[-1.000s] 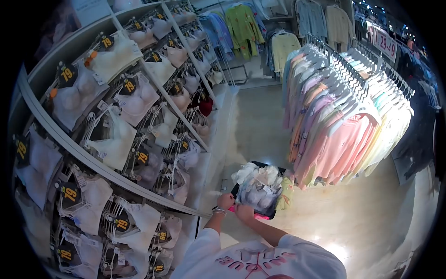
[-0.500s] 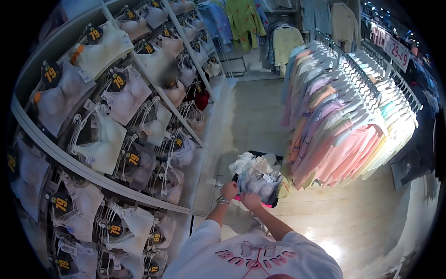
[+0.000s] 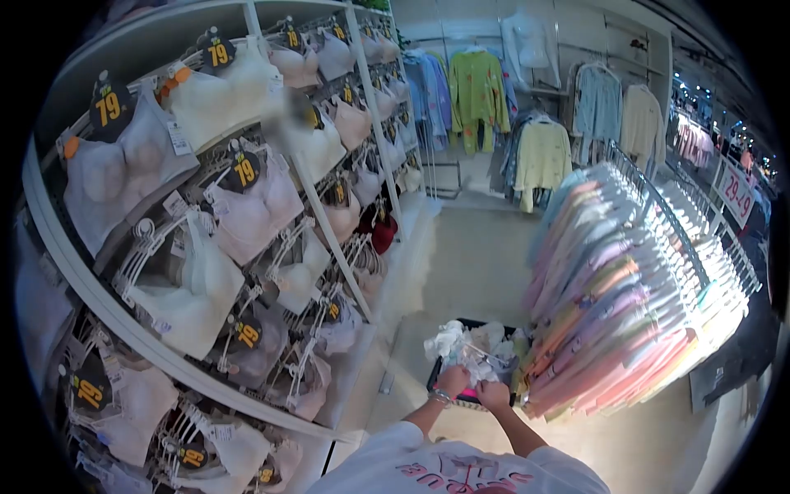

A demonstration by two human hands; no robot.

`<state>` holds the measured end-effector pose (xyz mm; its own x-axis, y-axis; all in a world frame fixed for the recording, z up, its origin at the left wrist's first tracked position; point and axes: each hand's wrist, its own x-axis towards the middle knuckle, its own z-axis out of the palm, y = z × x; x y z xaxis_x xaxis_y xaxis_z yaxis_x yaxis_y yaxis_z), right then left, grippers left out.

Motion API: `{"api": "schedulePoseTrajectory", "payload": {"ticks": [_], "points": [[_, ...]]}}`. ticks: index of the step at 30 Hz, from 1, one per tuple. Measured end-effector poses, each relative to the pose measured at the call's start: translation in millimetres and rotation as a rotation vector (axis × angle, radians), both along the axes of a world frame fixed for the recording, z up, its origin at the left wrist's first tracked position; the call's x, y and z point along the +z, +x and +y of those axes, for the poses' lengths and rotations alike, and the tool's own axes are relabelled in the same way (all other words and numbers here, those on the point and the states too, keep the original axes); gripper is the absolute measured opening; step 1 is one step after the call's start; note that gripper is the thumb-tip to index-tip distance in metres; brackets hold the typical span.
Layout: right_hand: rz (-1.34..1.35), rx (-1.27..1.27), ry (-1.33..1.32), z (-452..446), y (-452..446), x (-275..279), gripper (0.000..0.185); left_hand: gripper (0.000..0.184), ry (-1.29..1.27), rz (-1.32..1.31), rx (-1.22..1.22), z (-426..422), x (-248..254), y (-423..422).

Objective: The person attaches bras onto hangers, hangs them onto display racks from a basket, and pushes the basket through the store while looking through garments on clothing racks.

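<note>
In the head view a dark basket (image 3: 434,372) stands on the floor, heaped with pale garments (image 3: 477,344) that look like bras on hangers. My left hand (image 3: 452,382), with a bracelet at the wrist, is curled closed over the near left part of the pile. Beside it my right hand (image 3: 494,397) is closed at the near side of the basket. Whatever the fingers hold is too small and hidden to name. A bright pink item (image 3: 471,393) shows between the hands.
On the left, a wall rack (image 3: 132,342) carries rows of hanging bras (image 3: 185,276) with price tags. Close on the right stands a rail of pastel tops (image 3: 609,305). More clothes, including a green set (image 3: 476,95), hang along the back wall.
The view has tilted up, showing more of the back wall. Both hands remain closed at the basket, and the garments between them have shifted; the grey bra on top no longer shows clearly.
</note>
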<state>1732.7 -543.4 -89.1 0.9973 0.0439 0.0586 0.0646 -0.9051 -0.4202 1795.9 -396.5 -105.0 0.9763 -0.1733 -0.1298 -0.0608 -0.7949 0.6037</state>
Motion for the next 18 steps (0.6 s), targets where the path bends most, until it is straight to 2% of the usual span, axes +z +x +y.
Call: {"api": "schedulePoseTrajectory", "payload": {"ticks": [6,7,12,18], "points": [[-0.084,-0.087,-0.031,-18.6,48.4,-18.0,0.032,0.027,0.0,-0.058,0.009,-22.0,0.7,46.4],[-0.056,-0.1,-0.012,-19.5,53.3,-6.1,0.032,0.027,0.017,-0.081,0.029,-26.6,-1.7,52.7],[-0.055,-0.115,-0.052,-32.3,84.0,-23.7,0.031,0.027,-0.025,-0.116,0.053,-37.6,-15.0,79.7],[-0.12,-0.102,-0.071,-46.4,122.9,-17.3,0.03,0.027,0.015,-0.135,0.057,-55.7,-11.9,119.6]]}}
